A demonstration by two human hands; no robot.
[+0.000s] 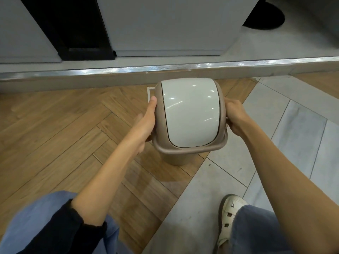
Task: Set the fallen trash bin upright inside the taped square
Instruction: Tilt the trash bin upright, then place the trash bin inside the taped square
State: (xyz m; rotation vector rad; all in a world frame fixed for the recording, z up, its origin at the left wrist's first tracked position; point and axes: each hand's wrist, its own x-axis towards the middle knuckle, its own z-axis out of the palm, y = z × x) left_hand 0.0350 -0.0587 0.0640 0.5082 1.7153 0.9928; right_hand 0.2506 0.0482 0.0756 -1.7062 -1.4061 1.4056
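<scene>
Beige plastic bin with a glossy white swing lid, seen from above, standing near-upright on the wood floor close to the raised step at the floor's far edge. The left hand and right hand clasp opposite sides of the lid frame, fingers wrapped under its rim; both hands are closed on the bin. Whether the base rests on the floor or hangs just above it cannot be told.

A corner of white tape shows at the bin's far-left side; the rest of the square is hidden by the bin, so whether the base sits wholly inside cannot be told.

Handling, as judged: the bin looks light, stiff and hollow, likely empty. The lid is smooth and pivots, so it gives poor purchase; the beige rim, held at two sides as here, is the sounder hold. The shell may slide easily on wood.

Surroundings: grey tiles meet the wood along a diagonal just right of the bin; a sandalled foot stands well apart on the tiles. Only the step crowds the far side.
</scene>
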